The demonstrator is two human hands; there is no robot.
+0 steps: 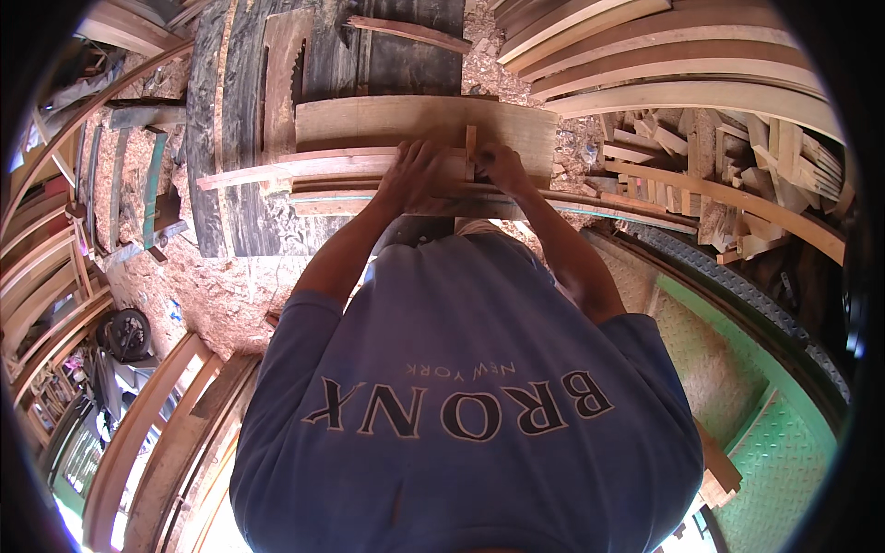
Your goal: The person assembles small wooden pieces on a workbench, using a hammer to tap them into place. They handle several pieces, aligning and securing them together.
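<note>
My left hand [415, 172] lies over a long, narrow wooden strip [341, 164], its fingers stretched across the top face. To the right, my right hand [501, 170] is closed beside a small orange-brown wooden piece [471, 146] that crosses the strip's end. What the right fingers pinch is too small and shadowed to make out. Behind the strip is a wide pale board [369, 120]. More thin strips [336, 205] run along the near side, close to my body.
A dark, worn bench top [406, 69] carries a brown toothed-edge board [284, 83] and a loose stick [406, 33]. Long planks [682, 55] and offcuts [784, 157] are piled on the right. Shavings [198, 295] cover the floor; green metal plate [784, 461] is at lower right.
</note>
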